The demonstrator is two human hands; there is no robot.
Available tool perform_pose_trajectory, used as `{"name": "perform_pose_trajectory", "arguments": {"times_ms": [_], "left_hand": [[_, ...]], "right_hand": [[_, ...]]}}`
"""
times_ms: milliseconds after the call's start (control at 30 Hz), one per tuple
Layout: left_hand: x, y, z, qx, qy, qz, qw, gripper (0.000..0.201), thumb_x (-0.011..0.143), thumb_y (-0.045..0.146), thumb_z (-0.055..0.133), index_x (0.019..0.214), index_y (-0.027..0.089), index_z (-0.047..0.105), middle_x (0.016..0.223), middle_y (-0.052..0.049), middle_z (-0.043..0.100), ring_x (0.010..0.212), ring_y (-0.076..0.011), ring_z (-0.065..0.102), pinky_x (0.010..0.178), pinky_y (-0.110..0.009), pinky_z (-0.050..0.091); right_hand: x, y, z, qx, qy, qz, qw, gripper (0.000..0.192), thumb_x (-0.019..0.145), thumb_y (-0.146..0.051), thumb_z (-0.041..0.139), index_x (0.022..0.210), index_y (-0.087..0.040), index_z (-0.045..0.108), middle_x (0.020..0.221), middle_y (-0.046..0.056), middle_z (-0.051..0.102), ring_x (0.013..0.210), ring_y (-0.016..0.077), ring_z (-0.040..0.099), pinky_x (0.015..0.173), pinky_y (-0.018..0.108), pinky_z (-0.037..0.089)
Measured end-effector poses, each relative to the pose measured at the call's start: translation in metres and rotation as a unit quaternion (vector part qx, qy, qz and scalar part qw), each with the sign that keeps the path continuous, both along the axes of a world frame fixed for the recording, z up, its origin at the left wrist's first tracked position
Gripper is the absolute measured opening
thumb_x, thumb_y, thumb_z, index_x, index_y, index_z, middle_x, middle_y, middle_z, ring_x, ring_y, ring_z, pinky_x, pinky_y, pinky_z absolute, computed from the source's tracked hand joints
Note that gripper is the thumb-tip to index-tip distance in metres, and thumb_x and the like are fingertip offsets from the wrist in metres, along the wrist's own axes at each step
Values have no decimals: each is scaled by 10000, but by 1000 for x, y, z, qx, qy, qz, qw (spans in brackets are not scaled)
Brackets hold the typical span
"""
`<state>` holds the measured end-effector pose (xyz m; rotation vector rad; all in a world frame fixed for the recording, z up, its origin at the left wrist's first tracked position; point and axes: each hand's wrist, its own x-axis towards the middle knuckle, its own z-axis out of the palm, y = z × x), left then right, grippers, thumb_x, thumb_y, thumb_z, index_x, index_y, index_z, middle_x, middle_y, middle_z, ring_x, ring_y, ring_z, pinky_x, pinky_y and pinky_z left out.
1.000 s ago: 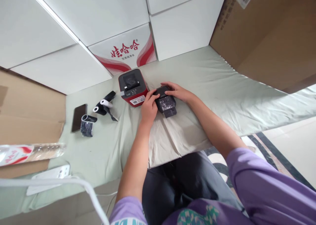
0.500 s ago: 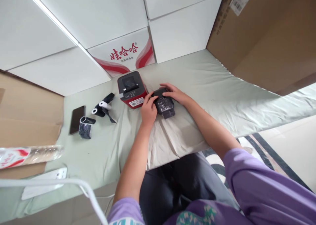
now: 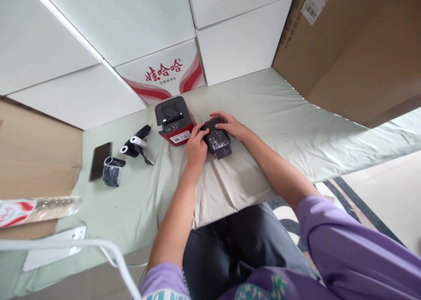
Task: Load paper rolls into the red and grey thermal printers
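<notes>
In the head view, my left hand (image 3: 196, 146) and right hand (image 3: 230, 125) are clamped on the 2 sides of a small black boxy device (image 3: 211, 126), which rests between them on a pale green cloth (image 3: 276, 116). A dark glossy strip (image 3: 222, 152) sticks out of its edge nearest me. Just left of my left hand stands a red-and-black box-shaped machine (image 3: 176, 120); farther left lies a black rectangular phone (image 3: 100, 162).

Beyond our fingers (image 3: 196, 133), we read 娃哈哈® 饮用纯净水 on a white-and-red panel (image 3: 166, 69); just left, a QR code (image 3: 176, 139) marks the red printer (image 3: 176, 123).
</notes>
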<state>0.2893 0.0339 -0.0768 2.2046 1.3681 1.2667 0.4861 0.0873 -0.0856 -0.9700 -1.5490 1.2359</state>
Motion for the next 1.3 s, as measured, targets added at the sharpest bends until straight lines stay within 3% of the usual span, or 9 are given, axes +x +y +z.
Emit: {"name": "perform_pose_trajectory", "arguments": {"times_ms": [167, 267, 400, 533, 667, 800, 1033, 1300], "left_hand": [[-1, 3, -6, 16, -8, 2, 1000, 444, 884, 47, 399, 1092, 215, 753, 1383, -64, 687, 1296, -201, 644, 1115, -389, 533], [-2, 1, -11, 25, -26, 50, 998, 461, 855, 56, 418, 1144, 204, 745, 1328, -85, 720, 1243, -208, 678, 1095, -388, 540], [-1, -8, -5, -67, -5, 169, 983, 391, 838, 88, 458, 1086, 194, 740, 1048, -70, 805, 986, -219, 762, 930, -343, 573], [4, -17, 8, -134, 60, 218, 965, 297, 862, 115, 475, 1003, 198, 724, 947, -75, 802, 957, -245, 762, 890, -331, 541], [11, -23, 14, -151, 113, 206, 960, 275, 874, 102, 453, 993, 203, 680, 923, -79, 789, 927, -267, 754, 853, -343, 521], [17, -28, 18, -172, 166, 184, 953, 282, 906, 117, 439, 1112, 193, 616, 907, -89, 771, 870, -277, 745, 789, -346, 505], [25, -34, 32, -214, 274, 172, 922, 262, 961, 157, 409, 1176, 161, 558, 864, -141, 743, 832, -314, 746, 727, -357, 491], [23, -32, 28, -207, 284, 155, 923, 258, 954, 151, 405, 1162, 164, 558, 871, -142, 738, 829, -319, 744, 718, -359, 489]], "right_hand": [[-5, 1, 2, -17, 7, -28, 999, 526, 693, -262, 622, 1218, -226, 598, 1257, 98, 693, 1208, 250, 642, 1180, 506, 437], [-7, -1, -1, -17, 36, -59, 997, 513, 707, -304, 637, 1213, -233, 597, 1252, 96, 709, 1244, 255, 628, 1195, 508, 416], [-8, -5, -5, -26, 114, -89, 989, 536, 778, -485, 651, 1256, -248, 602, 1278, 95, 708, 1268, 265, 613, 1182, 506, 418], [-10, -7, -3, -31, 125, -98, 987, 568, 791, -597, 661, 1238, -249, 619, 1263, 96, 715, 1241, 266, 627, 1156, 483, 440], [-12, -11, 0, -17, 94, -111, 989, 613, 811, -691, 627, 1237, -249, 616, 1264, 94, 715, 1222, 259, 639, 1147, 463, 448], [-13, -11, -1, -7, 83, -141, 986, 662, 836, -766, 558, 1243, -246, 597, 1296, 102, 696, 1234, 256, 634, 1158, 450, 443], [-14, -9, -3, -25, 82, -156, 984, 729, 861, -849, 439, 1290, -267, 534, 1360, 105, 652, 1238, 249, 646, 1121, 438, 490], [-13, -9, -4, -19, 79, -174, 981, 735, 842, -853, 460, 1274, -263, 536, 1304, 104, 671, 1232, 254, 637, 1136, 444, 469]]}}
